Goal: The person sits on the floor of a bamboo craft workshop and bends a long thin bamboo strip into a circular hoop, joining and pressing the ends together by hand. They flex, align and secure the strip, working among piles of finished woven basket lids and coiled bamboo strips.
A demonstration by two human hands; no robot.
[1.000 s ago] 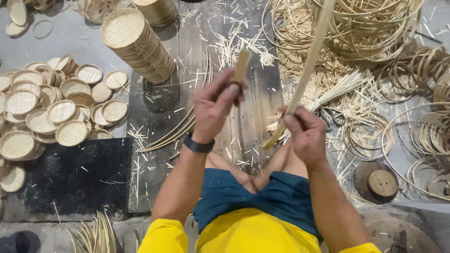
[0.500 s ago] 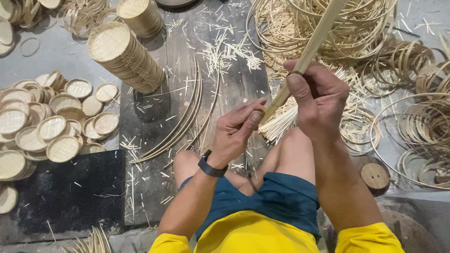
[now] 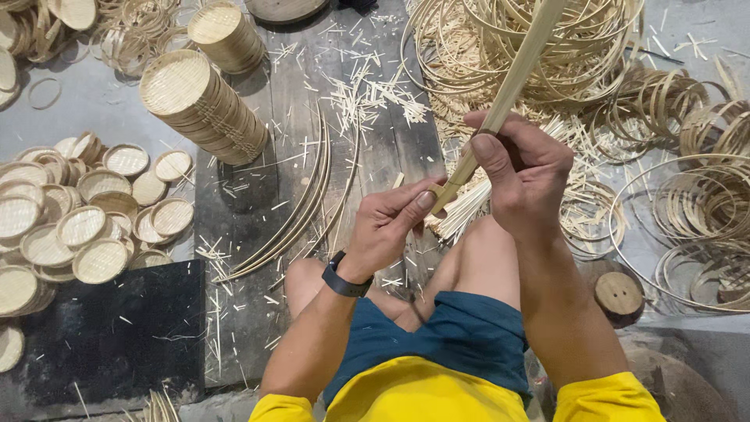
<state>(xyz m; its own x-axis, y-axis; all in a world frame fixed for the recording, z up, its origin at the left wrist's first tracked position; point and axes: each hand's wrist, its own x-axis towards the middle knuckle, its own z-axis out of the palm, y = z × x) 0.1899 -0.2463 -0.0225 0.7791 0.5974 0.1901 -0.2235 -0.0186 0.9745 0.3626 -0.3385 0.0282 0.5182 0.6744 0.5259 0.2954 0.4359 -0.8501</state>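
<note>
— What are the fingers doing?
— The right hand (image 3: pixel 522 176) is closed tight around a long bamboo strip (image 3: pixel 512 86). The left hand (image 3: pixel 391 227) pinches the low end of that same strip between thumb and fingers.
— Where is the strip?
— Up in the air above the knees, slanting up and away to the right.
— What is close by?
— A watch (image 3: pixel 344 281) on the left wrist. A bundle of thin sticks (image 3: pixel 461 212) lies just under the hands. Curved strips (image 3: pixel 301 207) rest on the dark plank (image 3: pixel 258 203). A stack of round woven lids (image 3: pixel 205 109) leans to the left, and bamboo hoops (image 3: pixel 687 203) lie on the right
</note>
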